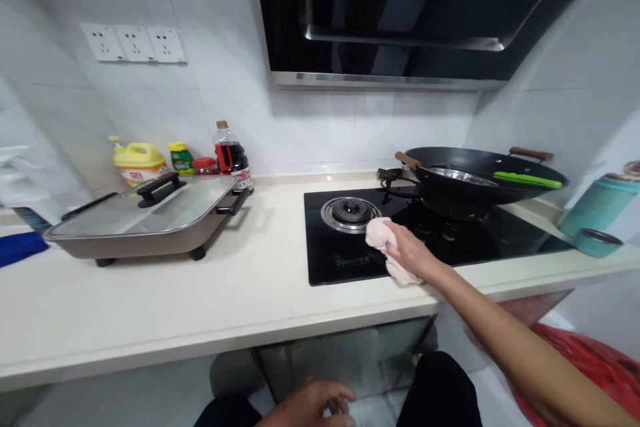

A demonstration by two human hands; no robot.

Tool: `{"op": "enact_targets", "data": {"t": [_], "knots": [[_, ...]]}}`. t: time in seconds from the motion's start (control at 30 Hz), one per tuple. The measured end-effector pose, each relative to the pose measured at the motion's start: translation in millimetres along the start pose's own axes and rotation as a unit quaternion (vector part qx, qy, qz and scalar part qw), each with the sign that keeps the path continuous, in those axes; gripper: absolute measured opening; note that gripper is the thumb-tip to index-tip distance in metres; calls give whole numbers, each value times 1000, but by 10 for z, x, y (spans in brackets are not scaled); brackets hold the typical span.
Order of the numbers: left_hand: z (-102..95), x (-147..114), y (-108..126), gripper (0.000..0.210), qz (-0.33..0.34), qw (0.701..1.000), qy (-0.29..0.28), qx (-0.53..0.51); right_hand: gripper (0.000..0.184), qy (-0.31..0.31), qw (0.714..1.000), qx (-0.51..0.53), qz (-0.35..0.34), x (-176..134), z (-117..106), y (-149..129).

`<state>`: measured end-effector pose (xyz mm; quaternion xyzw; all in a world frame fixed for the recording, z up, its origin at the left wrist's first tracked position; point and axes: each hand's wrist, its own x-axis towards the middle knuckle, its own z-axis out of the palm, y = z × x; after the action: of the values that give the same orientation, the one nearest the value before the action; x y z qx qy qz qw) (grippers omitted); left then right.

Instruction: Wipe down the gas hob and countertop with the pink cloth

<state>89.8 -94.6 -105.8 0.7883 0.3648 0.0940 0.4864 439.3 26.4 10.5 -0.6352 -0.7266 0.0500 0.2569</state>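
Note:
My right hand (413, 251) is closed around a pale pink cloth (381, 235). The cloth rests on the black glass gas stove (327, 250), just right of the left burner (351, 211), and part of it hangs toward the stove's front edge. My left hand (317, 403) is low in front of the counter, near my legs, with loosely bent fingers apart and nothing in them. On the right burner sits a large black wok (453, 190) with wooden handles; a shiny metal piece and a bright green-handled utensil (527, 179) lie in it.
On the left stands an electric pan (150, 240) with a glass lid. Behind it are a yellow jug (140, 161), a green container (181, 159) and a dark sauce bottle (233, 155). A teal bottle (597, 203) is far right. The range hood (390, 13) overhangs the stove.

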Motion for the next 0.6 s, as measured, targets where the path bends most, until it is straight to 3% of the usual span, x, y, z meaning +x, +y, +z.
{"op": "enact_targets", "data": {"t": [0.07,0.13,0.2,0.3,0.37,0.43,0.6], "knots": [[-298,-179,325,35,76,995,72,3,71,-3,1000,-11,1,-36,-19,30],[-626,-227,581,30,152,970,185,50,75,-18,999,-3,-26,-95,36,-122],[-917,-136,691,28,191,921,314,127,77,-31,997,10,-64,-113,159,-390],[-1169,126,582,26,185,835,459,242,70,-50,988,27,-145,36,414,-813],[-1213,271,414,27,178,805,487,289,67,-73,976,37,-199,272,579,-1029],[-1200,348,256,29,181,796,485,314,69,-103,965,44,-237,605,718,-1185],[-1177,334,98,31,213,777,477,350,81,-167,957,6,-239,1647,978,-1386]]}}
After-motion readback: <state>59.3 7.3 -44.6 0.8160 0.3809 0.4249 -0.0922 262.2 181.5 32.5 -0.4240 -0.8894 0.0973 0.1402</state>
